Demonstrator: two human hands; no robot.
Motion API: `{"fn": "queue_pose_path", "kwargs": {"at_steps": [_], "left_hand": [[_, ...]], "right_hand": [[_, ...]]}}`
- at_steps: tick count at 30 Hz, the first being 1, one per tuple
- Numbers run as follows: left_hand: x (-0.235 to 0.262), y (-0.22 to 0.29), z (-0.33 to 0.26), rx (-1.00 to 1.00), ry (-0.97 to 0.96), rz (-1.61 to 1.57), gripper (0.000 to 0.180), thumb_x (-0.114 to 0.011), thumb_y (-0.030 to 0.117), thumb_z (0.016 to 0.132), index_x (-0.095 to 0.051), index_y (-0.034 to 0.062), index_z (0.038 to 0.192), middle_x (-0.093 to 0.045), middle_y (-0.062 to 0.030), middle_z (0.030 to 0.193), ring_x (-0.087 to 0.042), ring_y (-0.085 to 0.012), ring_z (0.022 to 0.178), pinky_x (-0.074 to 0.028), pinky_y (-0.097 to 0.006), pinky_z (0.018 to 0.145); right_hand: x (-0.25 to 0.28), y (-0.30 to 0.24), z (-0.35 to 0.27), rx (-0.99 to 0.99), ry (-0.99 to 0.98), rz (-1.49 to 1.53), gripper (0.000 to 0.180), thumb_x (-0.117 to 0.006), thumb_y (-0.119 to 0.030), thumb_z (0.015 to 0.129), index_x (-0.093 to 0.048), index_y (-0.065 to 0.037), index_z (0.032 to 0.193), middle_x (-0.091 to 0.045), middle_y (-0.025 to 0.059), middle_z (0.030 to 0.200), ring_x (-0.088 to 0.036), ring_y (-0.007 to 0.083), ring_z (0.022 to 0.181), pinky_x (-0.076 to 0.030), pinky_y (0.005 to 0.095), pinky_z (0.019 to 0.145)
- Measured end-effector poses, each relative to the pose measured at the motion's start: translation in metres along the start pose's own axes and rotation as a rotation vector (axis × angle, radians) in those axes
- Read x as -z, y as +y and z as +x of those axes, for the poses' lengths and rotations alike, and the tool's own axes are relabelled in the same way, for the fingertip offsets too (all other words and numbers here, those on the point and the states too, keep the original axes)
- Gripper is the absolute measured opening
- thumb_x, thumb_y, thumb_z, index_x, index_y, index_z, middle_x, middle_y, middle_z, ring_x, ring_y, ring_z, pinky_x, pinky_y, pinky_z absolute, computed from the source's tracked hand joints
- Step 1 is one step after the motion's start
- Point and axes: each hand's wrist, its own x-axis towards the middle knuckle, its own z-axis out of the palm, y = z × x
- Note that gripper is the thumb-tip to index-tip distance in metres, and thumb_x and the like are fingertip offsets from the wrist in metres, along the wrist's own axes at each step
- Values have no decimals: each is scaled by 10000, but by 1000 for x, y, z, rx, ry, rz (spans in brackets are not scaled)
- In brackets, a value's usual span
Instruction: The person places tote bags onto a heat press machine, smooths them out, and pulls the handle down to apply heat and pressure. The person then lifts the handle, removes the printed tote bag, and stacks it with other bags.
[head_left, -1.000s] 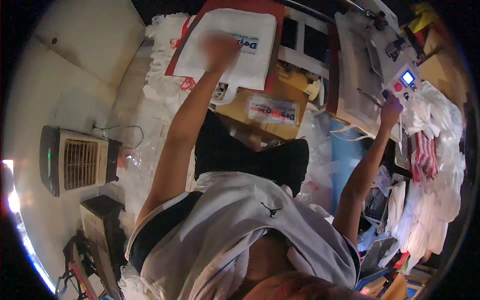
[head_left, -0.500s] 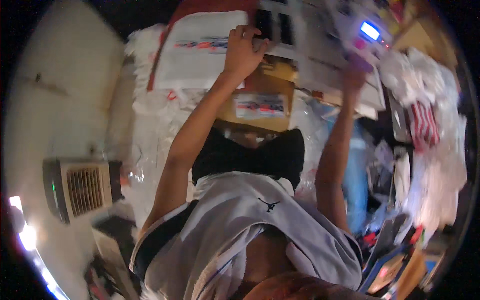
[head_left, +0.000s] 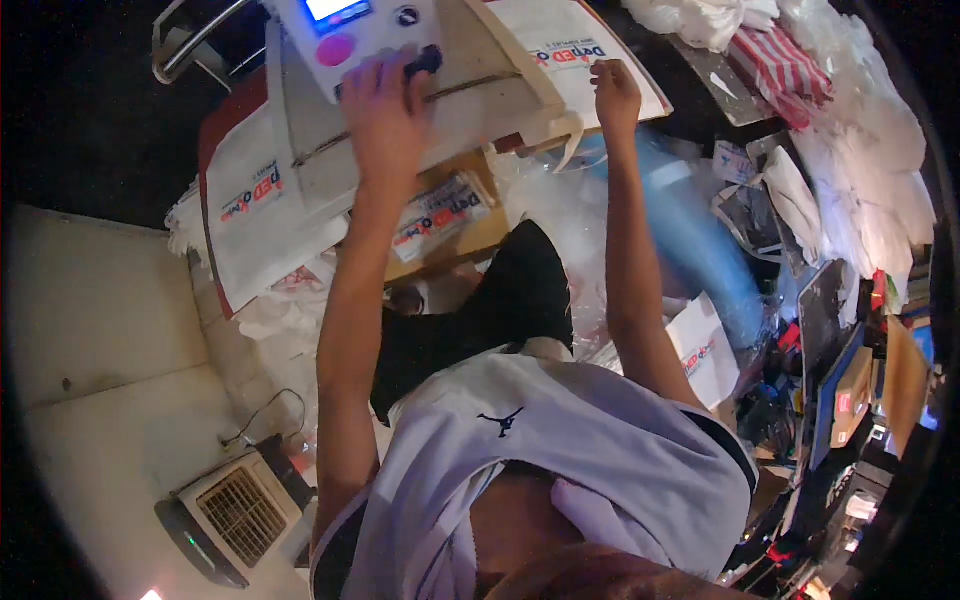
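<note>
My left hand (head_left: 388, 115) reaches up to a white control box (head_left: 375, 35), fingers spread on its front edge beside a black knob (head_left: 425, 60). The box has a lit screen and a pink round button. It sits on a flat pale plate (head_left: 480, 50). The plate partly covers a white printed bag (head_left: 235, 235) lying on a red-edged board. To the right, a second white printed bag (head_left: 515, 25) lies uncovered. Over this bag's near edge is my right hand (head_left: 618, 98), fingers curled in; whatever they may hold is hidden.
A cardboard box (head_left: 460, 240) with printed white material stands below the plate. A bent metal bar (head_left: 190, 50) rises at far left. Clear plastic wrap (head_left: 540, 190) and a blue bundle (head_left: 690, 220) lie nearby. White plastic bags (head_left: 870, 150) pile at right. An air cooler (head_left: 240, 510) stands lower left.
The view has turned. The plate and control box have swung left, uncovering the right bag. My left hand is now at the box; my right hand has left it and is over the right bag.
</note>
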Motion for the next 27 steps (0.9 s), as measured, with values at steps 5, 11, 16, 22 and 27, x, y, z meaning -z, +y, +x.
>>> {"fn": "queue_pose_path", "kwargs": {"at_steps": [5, 11, 16, 22, 27], "left_hand": [[38, -42, -10, 12, 57, 72, 214, -695, 135, 894, -699, 89, 1103, -614, -152, 1049, -548, -358, 1020, -445, -466, 908], [85, -63, -27, 133, 23, 204, 218, -682, 90, 889, -680, 71, 1106, -595, -156, 1049, -556, -369, 1025, -444, -486, 897], [95, -76, -40, 113, 138, 339, 287, -685, 97, 869, -642, 39, 1147, -569, -206, 1082, -561, -408, 1031, -446, -515, 911], [130, -90, -41, 274, -14, 319, 341, -701, 156, 872, -613, 5, 1164, -561, -237, 1125, -562, -418, 1057, -437, -541, 953], [76, -21, -53, 116, 89, 224, 382, -713, 198, 864, -620, 4, 1180, -600, -233, 1161, -568, -420, 1130, -443, -531, 994]], "right_hand": [[-30, 44, 7, 210, -176, -332, 194, -730, -215, 873, -710, -56, 983, -687, 172, 907, -678, 360, 858, -537, 445, 777], [-74, 23, 11, 307, -355, -514, 303, -732, -337, 858, -722, -89, 1030, -690, 152, 1043, -667, 366, 996, -559, 468, 829], [-100, 14, 7, 327, -476, -813, 354, -714, -408, 861, -722, -93, 1024, -696, 136, 1016, -679, 329, 1001, -555, 455, 816], [-113, 24, 4, 433, -394, -947, 274, -638, -340, 883, -712, -103, 999, -720, 112, 1023, -700, 323, 965, -569, 462, 797], [-116, 27, 17, 307, -465, -886, 259, -586, -291, 902, -710, -87, 1002, -733, 144, 983, -719, 348, 922, -574, 489, 781]]}}
